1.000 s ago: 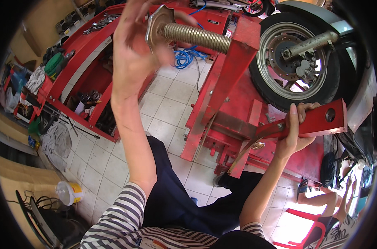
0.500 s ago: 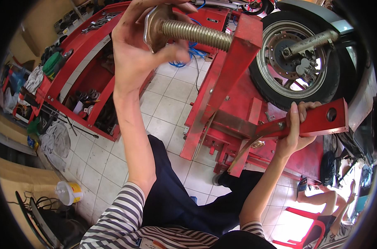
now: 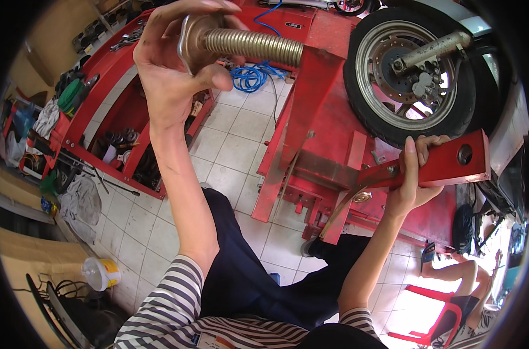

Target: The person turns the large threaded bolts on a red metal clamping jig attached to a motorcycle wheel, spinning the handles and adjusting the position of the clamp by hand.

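Observation:
My left hand (image 3: 165, 81) is raised at the upper left, its fingers curled round the wide metal head of a thick threaded screw (image 3: 253, 46). The screw's far end runs into the top of a red steel upright (image 3: 314, 81). On the right, my right hand (image 3: 413, 180) is wrapped round a red metal bar (image 3: 471, 160) with a round hole near its free end. The bar and upright join a red frame (image 3: 325, 171) below. Just beyond the frame stands a motorcycle front wheel (image 3: 407, 72) with its tyre on, resting over a red platform (image 3: 352, 110).
At the left, a red tool cabinet (image 3: 110, 96) holds sockets and wrenches. A blue hose (image 3: 250, 78) lies coiled on the tiled floor (image 3: 235, 131). A white-and-yellow bucket (image 3: 101, 273) is at lower left. A person sits in a red chair (image 3: 445, 326) at lower right.
My left hand, the screw and the upright's top have shifted left in the view. More of the blue hose shows beneath the screw. My right hand keeps its grip on the bar.

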The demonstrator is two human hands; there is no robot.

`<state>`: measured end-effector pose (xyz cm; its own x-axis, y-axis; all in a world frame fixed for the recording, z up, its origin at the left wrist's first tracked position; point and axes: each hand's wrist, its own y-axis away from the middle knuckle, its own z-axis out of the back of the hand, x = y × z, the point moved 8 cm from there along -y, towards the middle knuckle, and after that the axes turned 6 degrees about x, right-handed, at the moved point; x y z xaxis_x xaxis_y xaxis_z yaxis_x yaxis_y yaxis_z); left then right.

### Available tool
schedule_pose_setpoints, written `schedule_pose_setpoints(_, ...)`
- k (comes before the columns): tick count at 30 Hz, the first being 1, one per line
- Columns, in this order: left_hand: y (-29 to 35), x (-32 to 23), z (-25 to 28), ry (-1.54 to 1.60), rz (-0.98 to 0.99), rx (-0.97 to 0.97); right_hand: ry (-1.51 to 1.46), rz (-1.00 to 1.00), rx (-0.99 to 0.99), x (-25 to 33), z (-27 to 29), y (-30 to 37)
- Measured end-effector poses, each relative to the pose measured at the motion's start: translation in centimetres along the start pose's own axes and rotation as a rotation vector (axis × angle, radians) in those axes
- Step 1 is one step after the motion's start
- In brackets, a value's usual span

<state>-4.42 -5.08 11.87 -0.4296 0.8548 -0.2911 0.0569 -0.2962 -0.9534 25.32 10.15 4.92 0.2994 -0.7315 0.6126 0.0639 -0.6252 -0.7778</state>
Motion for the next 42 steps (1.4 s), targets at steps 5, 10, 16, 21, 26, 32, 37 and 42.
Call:
schedule_pose_setpoints(5, 1.5, 1.6, 0.5, -0.076, 0.594, -0.179, 0.011, -0.002, 0.018, 0.3, 0.0, 0.3)
schedule_pose_setpoints(10, -0.3, -0.6, -1.6, -0.122, 0.076, -0.156, 0.035, 0.052, 0.054, 0.0, 0.1, 0.1)
schedule_pose_setpoints(16, 0.7, 1.2, -0.6, 0.163, 0.233, 0.078, 0.069, 0.116, 0.058, 0.7, -0.3, 0.0)
schedule_pose_setpoints(21, -0.2, 0.6, -1.2, 0.150, 0.336, -0.005, 0.039, 0.049, 0.051, -0.1, 0.0, 0.2)
schedule_pose_setpoints(26, 0.0, -0.3, -0.6, -0.036, -0.041, 0.126, 0.062, 0.045, 0.041, -0.1, 0.2, 0.1)
schedule_pose_setpoints(32, 0.7, 1.0, -0.6, 0.048, 0.525, -0.156, 0.024, 0.011, 0.012, 0.2, 0.2, 0.2)
schedule_pose_setpoints(37, -0.7, -1.2, -1.9, -0.041, 0.002, 0.122, 0.025, -0.002, 0.018, 0.4, -0.1, 0.2)
schedule_pose_setpoints(42, 1.3, 1.1, -0.6, 0.062, 0.535, -0.014, 0.050, 0.032, 0.040, -0.4, 0.3, 0.0)
